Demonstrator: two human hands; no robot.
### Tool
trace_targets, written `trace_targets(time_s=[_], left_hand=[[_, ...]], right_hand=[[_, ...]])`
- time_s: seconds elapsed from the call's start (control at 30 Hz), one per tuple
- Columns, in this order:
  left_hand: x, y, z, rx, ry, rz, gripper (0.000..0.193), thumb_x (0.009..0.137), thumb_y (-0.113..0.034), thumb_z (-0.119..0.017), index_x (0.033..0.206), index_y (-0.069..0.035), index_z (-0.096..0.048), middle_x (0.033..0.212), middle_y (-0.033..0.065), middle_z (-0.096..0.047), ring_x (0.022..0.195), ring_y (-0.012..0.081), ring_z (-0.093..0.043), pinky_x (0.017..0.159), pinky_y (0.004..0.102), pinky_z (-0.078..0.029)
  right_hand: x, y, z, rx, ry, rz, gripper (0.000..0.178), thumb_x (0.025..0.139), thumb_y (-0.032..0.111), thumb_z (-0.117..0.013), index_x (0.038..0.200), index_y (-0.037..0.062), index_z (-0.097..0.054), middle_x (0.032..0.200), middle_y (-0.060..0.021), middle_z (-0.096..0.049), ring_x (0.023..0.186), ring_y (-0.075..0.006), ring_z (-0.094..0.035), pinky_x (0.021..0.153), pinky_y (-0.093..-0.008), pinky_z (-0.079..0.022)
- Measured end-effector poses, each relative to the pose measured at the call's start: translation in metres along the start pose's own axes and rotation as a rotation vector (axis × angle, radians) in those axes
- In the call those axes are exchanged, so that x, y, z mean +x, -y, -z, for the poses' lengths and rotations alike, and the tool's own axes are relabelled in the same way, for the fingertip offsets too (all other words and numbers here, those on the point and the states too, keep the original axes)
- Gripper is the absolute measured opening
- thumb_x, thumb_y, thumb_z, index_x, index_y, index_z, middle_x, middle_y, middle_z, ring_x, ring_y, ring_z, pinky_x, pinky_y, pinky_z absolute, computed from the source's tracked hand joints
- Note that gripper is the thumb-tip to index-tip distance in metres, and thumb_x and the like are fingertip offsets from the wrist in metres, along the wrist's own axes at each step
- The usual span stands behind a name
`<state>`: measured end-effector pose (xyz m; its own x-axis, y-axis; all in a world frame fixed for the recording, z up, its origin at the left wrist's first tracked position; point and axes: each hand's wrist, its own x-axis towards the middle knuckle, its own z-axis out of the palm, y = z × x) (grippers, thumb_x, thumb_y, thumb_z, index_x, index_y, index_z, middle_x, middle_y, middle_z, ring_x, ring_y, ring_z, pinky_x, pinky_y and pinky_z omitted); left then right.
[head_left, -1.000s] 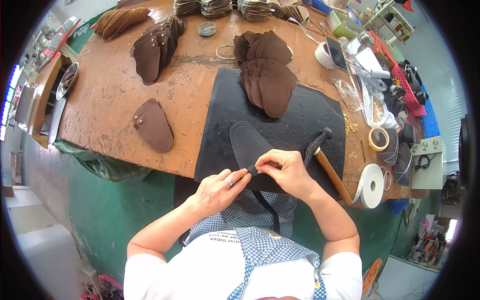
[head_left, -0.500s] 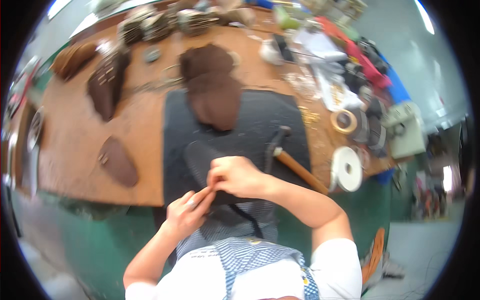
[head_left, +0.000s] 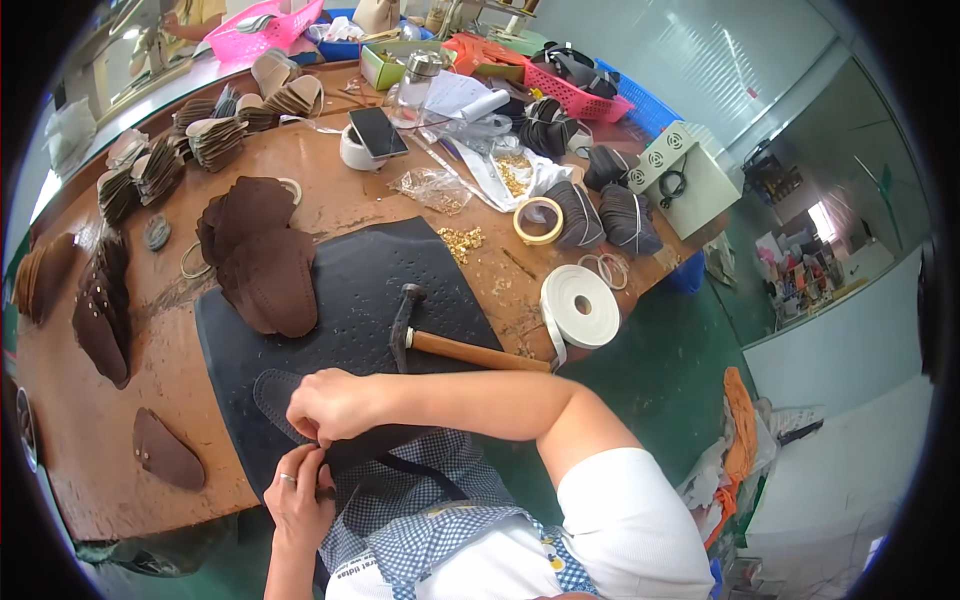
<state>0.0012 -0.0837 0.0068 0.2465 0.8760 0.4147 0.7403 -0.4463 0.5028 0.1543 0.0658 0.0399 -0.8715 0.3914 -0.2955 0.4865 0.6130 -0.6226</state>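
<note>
A dark, rounded leather piece (head_left: pixel 272 392) with a line of small holes along its edge lies on the black mat (head_left: pixel 345 260). My right hand (head_left: pixel 335 403) is closed with its fingers pinched at the piece's near end and hides part of it. Just below, my left hand (head_left: pixel 300 492) meets it, thumb and fingers pressed together on the same near end. Anything small between the fingertips is hidden. Beyond the hands, a hammer (head_left: pixel 470 350) with a wooden handle rests on the mat. A pile of brown leather pieces (head_left: pixel 265 270) overlaps the mat's far left part.
One brown piece with metal studs (head_left: pixel 167 450) lies on the table at left, with a studded stack (head_left: pixel 103 310) farther back. Gold-coloured fasteners (head_left: pixel 460 243), a tape roll (head_left: pixel 538 220), a white strip roll (head_left: pixel 580 306) and a phone (head_left: pixel 378 133) lie beyond the mat.
The whole view has swung, so the table and hands appear farther left and the picture is sharper. Both hands stay together at the leather piece's near end.
</note>
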Motion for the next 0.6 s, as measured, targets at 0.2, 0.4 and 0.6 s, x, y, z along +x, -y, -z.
trace_targets(time_s=[0.2,0.4,0.6], left_hand=[[-0.006,-0.009,0.005,0.160,0.081,-0.010,0.052,0.066,-0.011,-0.082,0.114,-0.001,-0.066,0.117,0.0108,-0.064,0.097,0.0233,-0.068,0.072,0.0321,-0.057],[-0.009,-0.006,0.004,-0.117,0.005,-0.134,0.038,0.063,0.002,-0.077,0.100,-0.004,-0.068,0.100,0.0074,-0.068,0.072,0.0199,-0.069,0.055,0.0307,-0.055],[0.024,-0.038,0.029,-0.534,-0.322,0.412,0.013,0.082,0.008,-0.072,0.089,0.000,-0.064,0.080,0.0001,-0.066,0.063,0.0013,-0.055,0.054,0.0177,-0.043]], right_hand=[[-0.066,0.013,-0.045,0.448,-0.732,0.062,0.014,0.083,0.002,-0.073,0.096,0.0034,-0.071,0.094,-0.0113,-0.069,0.083,-0.0239,-0.069,0.072,-0.0340,-0.055],[-0.117,0.001,-0.038,0.620,-1.045,-0.174,0.010,0.087,-0.009,-0.067,0.093,-0.0019,-0.067,0.089,-0.0035,-0.065,0.080,-0.0104,-0.064,0.072,-0.0227,-0.052],[-0.132,-0.021,-0.022,0.439,-1.127,-0.185,0.008,0.089,-0.009,-0.066,0.094,-0.0024,-0.066,0.089,-0.0019,-0.062,0.077,-0.0080,-0.060,0.071,-0.0206,-0.049]])
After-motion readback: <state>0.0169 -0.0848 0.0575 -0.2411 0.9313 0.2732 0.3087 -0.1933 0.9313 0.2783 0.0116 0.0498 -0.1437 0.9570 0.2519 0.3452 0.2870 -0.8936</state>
